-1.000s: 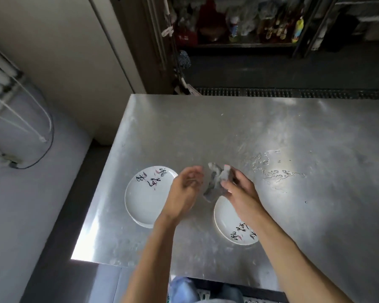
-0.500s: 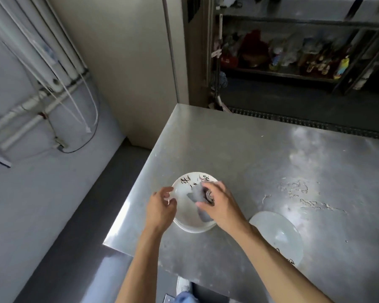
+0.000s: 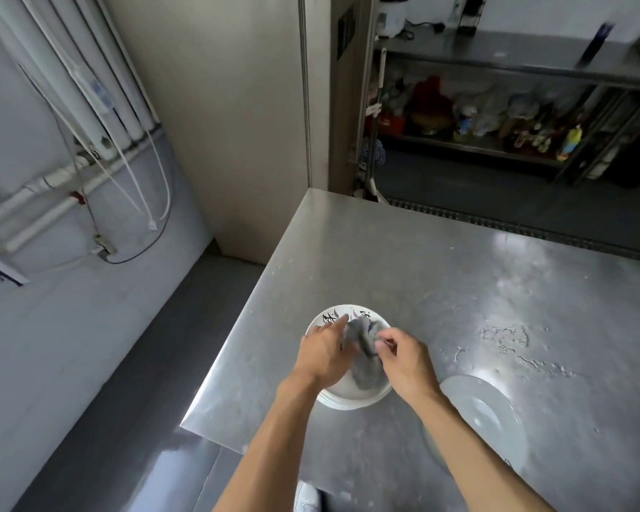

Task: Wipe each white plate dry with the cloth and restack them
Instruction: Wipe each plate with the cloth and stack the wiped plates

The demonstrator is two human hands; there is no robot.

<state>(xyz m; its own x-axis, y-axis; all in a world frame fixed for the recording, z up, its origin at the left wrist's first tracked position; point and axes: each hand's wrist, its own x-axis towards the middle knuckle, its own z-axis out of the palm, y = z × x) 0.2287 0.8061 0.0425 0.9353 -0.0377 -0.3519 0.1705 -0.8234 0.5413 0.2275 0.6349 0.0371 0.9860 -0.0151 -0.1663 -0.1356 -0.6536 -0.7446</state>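
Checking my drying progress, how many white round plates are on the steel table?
2: a patterned white plate under the grey cloth, a second white plate to its right. Others may lie stacked beneath.

Table point(image 3: 422, 260), left front corner: plate point(image 3: 351, 400) with cloth point(image 3: 364, 364) in it, left hand point(image 3: 324, 354) at the cloth's left, right hand point(image 3: 407, 360) at its right; second plate point(image 3: 484, 419) to the right, nearer the front edge; shelf rack point(image 3: 514, 149) behind the table, wall pipes point(image 3: 52, 186) to its left.

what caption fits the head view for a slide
Right hand pinches grey cloth on white plate atop steel table; left hand touches cloth
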